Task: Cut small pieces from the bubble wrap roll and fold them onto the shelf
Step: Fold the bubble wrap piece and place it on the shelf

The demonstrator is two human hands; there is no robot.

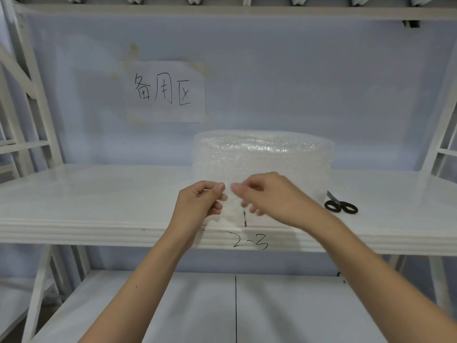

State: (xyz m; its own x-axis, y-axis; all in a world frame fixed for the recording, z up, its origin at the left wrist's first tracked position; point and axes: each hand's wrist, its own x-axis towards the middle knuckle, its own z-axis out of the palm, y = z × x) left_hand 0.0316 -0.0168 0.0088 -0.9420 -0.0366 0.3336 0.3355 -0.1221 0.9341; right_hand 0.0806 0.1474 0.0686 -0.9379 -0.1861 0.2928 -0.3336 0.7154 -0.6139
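Both hands work a small piece (231,206) of bubble wrap just in front of the roll (263,154), which stands on the shelf (99,194). The left hand (197,201) pinches the piece's upper edge between thumb and curled fingers; the right hand (267,196) has its fingers curled at the opposite edge (blur hides the exact contact). Scissors (340,205) lie on the shelf to the right of the roll, apart from both hands. The film looks light, limp and slippery — best held at corners or edges, pinched lightly, since it will sag and any fold may spring open unless pressed flat.
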